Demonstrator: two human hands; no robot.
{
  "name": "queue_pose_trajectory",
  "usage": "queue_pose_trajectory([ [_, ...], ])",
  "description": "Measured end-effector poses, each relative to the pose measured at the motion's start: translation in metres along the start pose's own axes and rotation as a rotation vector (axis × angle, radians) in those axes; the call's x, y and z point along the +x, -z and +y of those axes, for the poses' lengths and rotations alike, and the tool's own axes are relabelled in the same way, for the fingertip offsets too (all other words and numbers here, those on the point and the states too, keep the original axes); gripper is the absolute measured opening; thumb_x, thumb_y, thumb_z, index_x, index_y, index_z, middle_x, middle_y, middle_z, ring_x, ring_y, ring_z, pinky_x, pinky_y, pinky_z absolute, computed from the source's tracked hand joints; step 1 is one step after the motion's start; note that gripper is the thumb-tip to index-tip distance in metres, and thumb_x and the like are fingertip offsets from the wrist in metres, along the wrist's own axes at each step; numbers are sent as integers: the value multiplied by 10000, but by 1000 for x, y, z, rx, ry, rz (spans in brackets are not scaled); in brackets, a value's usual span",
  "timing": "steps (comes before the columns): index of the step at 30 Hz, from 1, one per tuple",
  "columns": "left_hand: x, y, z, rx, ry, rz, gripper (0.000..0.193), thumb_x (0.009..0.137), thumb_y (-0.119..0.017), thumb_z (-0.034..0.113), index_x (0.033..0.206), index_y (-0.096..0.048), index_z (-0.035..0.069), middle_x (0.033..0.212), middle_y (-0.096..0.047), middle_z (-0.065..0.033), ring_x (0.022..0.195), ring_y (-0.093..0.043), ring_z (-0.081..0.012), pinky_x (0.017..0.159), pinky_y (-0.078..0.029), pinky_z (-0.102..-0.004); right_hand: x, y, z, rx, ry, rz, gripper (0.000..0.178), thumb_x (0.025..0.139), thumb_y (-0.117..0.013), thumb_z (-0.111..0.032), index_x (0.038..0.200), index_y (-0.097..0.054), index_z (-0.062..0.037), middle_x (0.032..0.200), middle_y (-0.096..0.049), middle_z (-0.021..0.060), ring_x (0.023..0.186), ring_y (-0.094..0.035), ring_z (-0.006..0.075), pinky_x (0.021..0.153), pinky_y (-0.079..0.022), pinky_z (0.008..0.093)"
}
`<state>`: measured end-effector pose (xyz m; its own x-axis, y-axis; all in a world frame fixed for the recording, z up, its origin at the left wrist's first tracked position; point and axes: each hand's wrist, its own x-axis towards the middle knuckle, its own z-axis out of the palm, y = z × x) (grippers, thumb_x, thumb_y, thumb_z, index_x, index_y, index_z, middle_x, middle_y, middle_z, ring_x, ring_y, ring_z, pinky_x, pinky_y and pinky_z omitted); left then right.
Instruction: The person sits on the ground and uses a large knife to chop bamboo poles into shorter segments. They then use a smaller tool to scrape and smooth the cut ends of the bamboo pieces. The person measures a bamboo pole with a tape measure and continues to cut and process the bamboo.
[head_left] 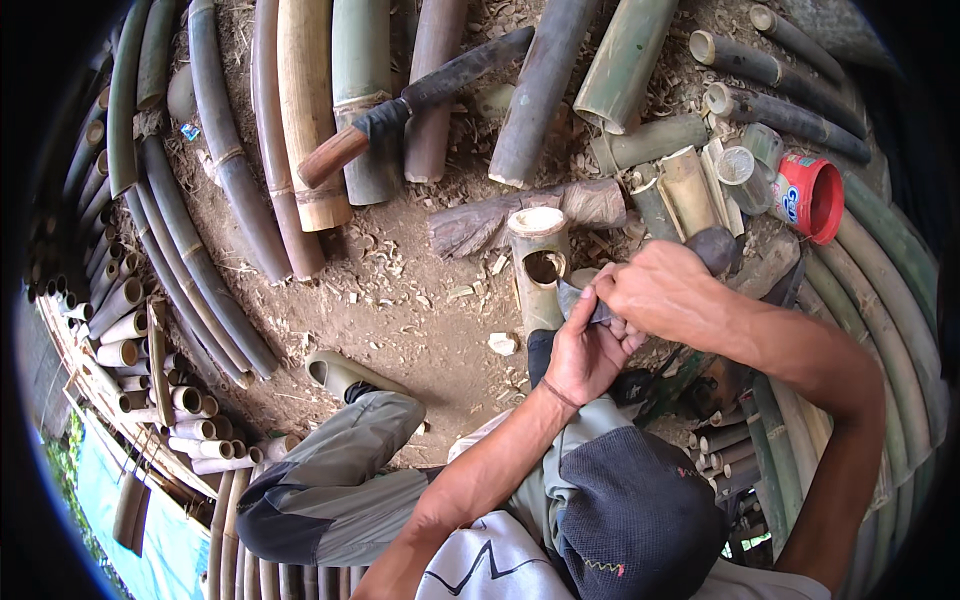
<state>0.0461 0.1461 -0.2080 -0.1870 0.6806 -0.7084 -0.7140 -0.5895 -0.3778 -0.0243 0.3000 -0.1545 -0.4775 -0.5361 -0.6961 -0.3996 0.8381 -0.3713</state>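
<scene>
Grey piece [567,298]: between the hands, tip leftward | notched bamboo [535,305]: just left of it, long axis fore-and-aft, left hand [585,358] nearer | left pinching grey piece | right hand [662,292]: against left's fingers, grip hidden, cannot tell

Dirt floor [395,335], littered with pale wood chips [502,343]. Far side: row of thick bamboo poles, incl. a pale yellow one [306,110] and a green one [362,110]. Long tool, brown wooden handle [338,157], dark wrap at mid-length, lies across them. Far right: slim dark poles [790,112], ends toward the middle. Just nearer: two clear jars [743,168], then a red tub [796,185] on its side, mouth open. Split bamboo pieces [688,190] left of the jars. Right edge: long green-brown poles [880,275]. Left: more long dark poles [200,258], stacked cut bamboo [122,353] beyond, blue sheet [150,500] at near left.
</scene>
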Motion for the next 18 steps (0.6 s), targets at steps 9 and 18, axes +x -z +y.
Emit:
queue_pose_trajectory([
  [9, -15, 15, 51, 1322, -122, 433, 468, 932, -524, 268, 637, -650, -73, 565, -642, -138, 523, -625, -180, 526, -497, -335, 9, -111, -87, 824, -472, 553, 331, 797, -695, -210, 1089, -598, -89, 792, -683, 153, 703, -679, 369, 614, -550, 469],
  [18, -3, 1, 98, 2162, -159, 321, 403, 909, -513, 238, 715, -659, -83, 520, -597, -151, 488, -612, -205, 498, -496, -373, 51, -112, -139, 1235, -677, 676, 362, 808, -645, -126, 1135, -521, -33, 922, -646, 266, 873, -630, 478, 752, -505, 516],
])
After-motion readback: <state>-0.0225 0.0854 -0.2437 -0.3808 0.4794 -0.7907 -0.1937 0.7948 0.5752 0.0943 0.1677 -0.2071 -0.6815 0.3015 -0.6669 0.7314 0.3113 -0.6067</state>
